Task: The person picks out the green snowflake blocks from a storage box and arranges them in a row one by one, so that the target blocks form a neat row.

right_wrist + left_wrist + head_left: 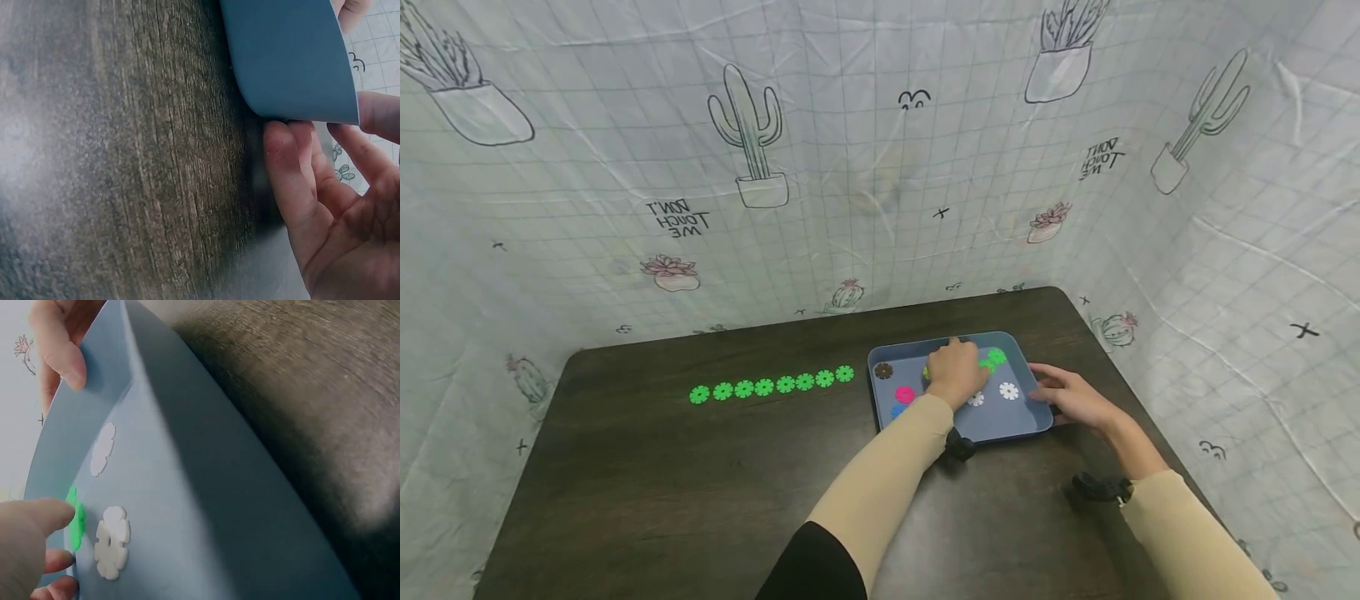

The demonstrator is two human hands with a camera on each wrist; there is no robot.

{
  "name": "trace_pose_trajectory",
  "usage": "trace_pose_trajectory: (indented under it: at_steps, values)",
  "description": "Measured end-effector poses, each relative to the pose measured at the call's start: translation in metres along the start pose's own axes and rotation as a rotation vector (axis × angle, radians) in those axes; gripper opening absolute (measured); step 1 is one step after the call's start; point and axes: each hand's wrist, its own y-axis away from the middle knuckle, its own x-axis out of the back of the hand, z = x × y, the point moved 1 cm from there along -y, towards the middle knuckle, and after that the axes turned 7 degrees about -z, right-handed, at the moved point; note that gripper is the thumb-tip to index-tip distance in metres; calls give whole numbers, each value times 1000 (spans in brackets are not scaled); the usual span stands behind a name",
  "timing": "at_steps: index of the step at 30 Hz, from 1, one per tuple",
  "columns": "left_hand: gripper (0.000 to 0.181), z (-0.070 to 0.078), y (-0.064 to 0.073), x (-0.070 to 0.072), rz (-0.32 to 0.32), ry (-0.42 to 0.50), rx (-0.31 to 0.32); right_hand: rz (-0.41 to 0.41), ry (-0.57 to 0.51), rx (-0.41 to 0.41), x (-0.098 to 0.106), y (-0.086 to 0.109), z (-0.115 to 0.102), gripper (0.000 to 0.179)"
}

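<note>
My left hand [955, 372] is inside the blue-grey tray [951, 428], reaching down among flower-shaped plastic discs. In the left wrist view its thumb and fingers pinch a green disc [76, 519], seen nearly edge-on. Another green disc [996, 357] lies by the tray's far right corner. White discs [1008, 391], a pink disc [905, 395], a blue disc [898, 410] and a brown disc [883, 371] lie around the hand; a yellow one is mostly hidden by it. My right hand [1078, 400] grips the tray's right wall, thumb over the rim and fingers outside.
Left of the tray, several green discs [763, 387] form a slightly slanting row on the dark wooden table [662, 492]. A white patterned curtain [850, 167] hangs behind and beside the table. Black straps [1101, 487] sit at the wrists.
</note>
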Motion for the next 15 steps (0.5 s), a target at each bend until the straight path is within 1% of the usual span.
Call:
trace_pose_trajectory:
  at_steps: [3,9,15]
  values:
    - [39,2,1,3,-11,-14,12,-2,-10,-3,0,0,0,71]
    - [27,5,1,8,-34,-16,40,0,-11,-10,0,-2,1,71]
    - [24,5,-1,9,-57,1,19,1,3,-17,2,-2,0,71]
